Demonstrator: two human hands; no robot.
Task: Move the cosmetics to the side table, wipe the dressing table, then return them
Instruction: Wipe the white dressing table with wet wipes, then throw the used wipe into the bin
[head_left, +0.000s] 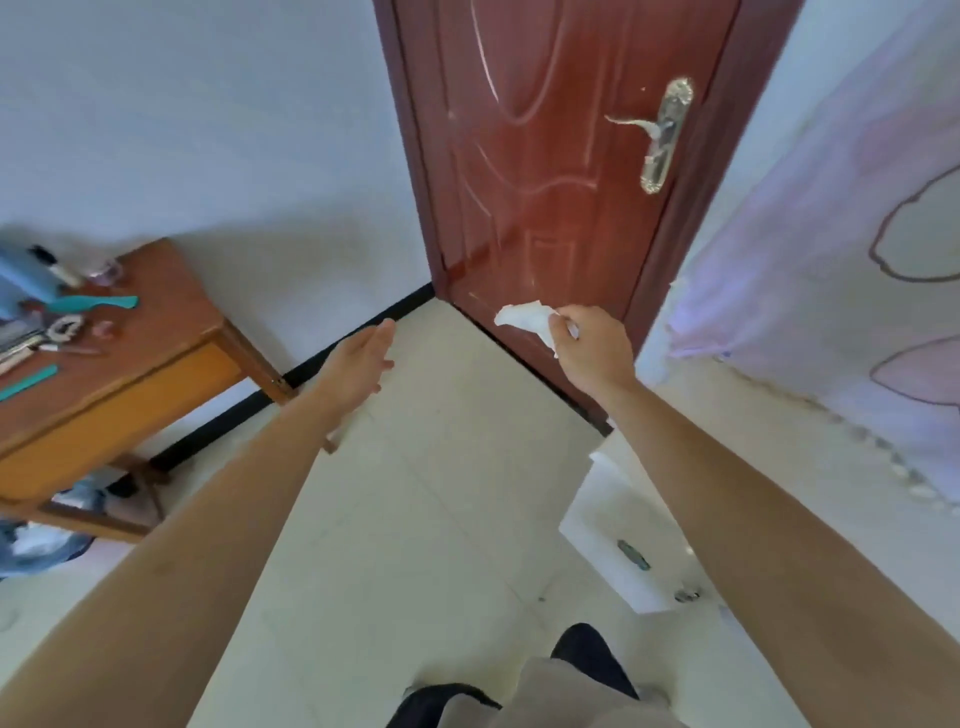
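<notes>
My right hand (587, 348) is raised in front of the door and pinches a crumpled white tissue (524, 318). My left hand (363, 358) is stretched forward over the floor with straight fingers, holding nothing. At the left edge stands a brown wooden table (171, 332) with an orange drawer front. Several cosmetics lie on it: a teal comb (96, 302), a dark-capped bottle (57, 267), a blue container (26, 278), small jars and other items, partly cut off by the frame.
A dark red door (550, 156) with a brass handle (660, 135) stands shut straight ahead. A pale lilac curtain (831, 260) hangs at the right. A white low box (623, 530) sits on the tiled floor beneath my right forearm. My feet show at the bottom.
</notes>
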